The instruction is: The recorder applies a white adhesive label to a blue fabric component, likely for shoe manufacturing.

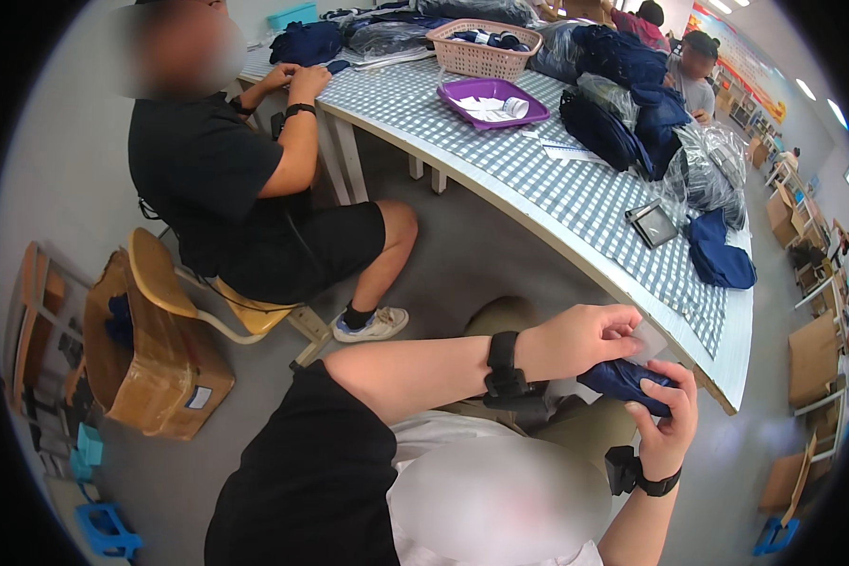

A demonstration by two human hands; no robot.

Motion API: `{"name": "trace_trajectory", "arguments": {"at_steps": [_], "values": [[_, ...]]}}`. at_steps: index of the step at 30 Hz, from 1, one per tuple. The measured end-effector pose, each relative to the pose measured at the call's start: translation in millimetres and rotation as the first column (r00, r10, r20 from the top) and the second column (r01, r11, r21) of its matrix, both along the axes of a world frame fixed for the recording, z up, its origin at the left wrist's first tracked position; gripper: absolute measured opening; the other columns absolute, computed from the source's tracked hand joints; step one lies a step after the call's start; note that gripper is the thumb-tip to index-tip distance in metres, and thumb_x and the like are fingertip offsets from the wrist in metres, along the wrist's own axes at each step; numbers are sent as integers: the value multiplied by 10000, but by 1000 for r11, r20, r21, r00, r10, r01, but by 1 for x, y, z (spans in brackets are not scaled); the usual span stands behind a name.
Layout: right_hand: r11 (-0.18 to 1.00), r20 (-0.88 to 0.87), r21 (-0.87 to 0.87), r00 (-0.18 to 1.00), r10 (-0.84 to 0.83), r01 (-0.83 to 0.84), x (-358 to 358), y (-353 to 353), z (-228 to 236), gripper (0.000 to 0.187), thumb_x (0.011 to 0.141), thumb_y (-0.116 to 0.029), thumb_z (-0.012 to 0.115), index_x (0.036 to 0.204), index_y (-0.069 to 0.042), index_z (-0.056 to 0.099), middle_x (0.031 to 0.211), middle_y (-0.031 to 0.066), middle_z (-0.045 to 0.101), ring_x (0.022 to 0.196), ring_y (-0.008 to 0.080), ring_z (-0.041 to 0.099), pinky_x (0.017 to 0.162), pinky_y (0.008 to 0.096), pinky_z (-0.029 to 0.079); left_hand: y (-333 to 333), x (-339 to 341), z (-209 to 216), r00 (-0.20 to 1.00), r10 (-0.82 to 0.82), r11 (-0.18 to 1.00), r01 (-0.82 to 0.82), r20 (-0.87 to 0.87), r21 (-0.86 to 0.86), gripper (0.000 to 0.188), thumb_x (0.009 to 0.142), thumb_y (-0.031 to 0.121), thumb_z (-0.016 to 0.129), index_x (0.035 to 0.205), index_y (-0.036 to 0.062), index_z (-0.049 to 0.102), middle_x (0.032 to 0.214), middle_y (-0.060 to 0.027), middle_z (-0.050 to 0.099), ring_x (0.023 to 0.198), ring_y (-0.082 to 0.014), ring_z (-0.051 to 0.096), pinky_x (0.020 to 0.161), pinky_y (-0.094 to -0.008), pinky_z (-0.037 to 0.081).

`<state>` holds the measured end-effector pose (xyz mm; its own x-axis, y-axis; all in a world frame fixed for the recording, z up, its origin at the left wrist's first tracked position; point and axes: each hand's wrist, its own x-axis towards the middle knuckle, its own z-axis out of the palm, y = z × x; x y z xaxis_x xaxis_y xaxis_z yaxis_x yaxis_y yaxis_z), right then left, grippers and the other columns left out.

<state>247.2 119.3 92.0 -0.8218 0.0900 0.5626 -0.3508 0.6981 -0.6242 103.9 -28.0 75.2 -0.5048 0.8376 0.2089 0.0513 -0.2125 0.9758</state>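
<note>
A small rolled bundle of navy fabric [615, 379] is held above my lap, close to the table's near edge. My right hand [672, 420] is closed around its right end, thumb and fingers pressing on top. My left hand [577, 341] is just beyond the bundle's left end, fingers curled in a pinch. At those fingertips shows a thin translucent piece of film [647, 343]; whether it belongs to a bag around the bundle I cannot tell. Navy cloth [722, 253] and a dark-framed flat tray [651, 224] lie on the table nearest my hands.
The checked table [585, 212] carries a purple tray [493, 102] with white slips and a roll, a pink basket [484, 52] of navy bundles, and bagged navy goods [623, 118]. A co-worker [226, 179] sits at left, near a cardboard box [165, 354]; another person [693, 80] is across.
</note>
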Motion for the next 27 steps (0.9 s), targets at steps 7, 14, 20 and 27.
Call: {"name": "trace_trajectory", "arguments": {"at_steps": [7, 14, 20, 27], "values": [[996, -20, 82, 999, -43, 44, 1, -3, 4, 349, 587, 29, 745, 895, -69, 614, 1065, 122, 564, 909, 262, 545, 745, 347, 467, 3, -2, -3, 998, 37, 999, -36, -42, 27, 216, 919, 142, 529, 1109, 42, 546, 950, -55, 616, 854, -95, 551, 777, -250, 445], [998, 23, 44, 999, -36, 35, 3, -5, 2, 347, 580, 32, 745, 888, -66, 619, 1035, 113, 567, 891, 264, 560, 828, 384, 464, 6, -2, -9, 995, 5, 996, -14, 99, 88, 246, 900, 89, 549, 1138, 31, 527, 992, -67, 614, 914, -111, 553, 801, -268, 451], [989, -17, 144, 999, -31, 33, -1, -3, 2, 329, 596, 25, 745, 882, -71, 616, 1019, 89, 567, 1035, 335, 578, 1032, 530, 317, 11, -3, -16, 984, 4, 991, -28, 180, 130, 210, 873, 126, 590, 1050, 22, 544, 974, -99, 620, 862, -120, 583, 750, -260, 472], [996, -1, 93, 1000, -18, 18, 0, -6, -1, 333, 603, 29, 750, 890, -70, 615, 1011, 91, 564, 1063, 359, 564, 1037, 535, 327, 7, 1, -6, 996, 66, 998, -67, 59, 20, 229, 857, 166, 619, 1023, 33, 534, 901, -59, 604, 771, -106, 549, 678, -263, 465]]}}
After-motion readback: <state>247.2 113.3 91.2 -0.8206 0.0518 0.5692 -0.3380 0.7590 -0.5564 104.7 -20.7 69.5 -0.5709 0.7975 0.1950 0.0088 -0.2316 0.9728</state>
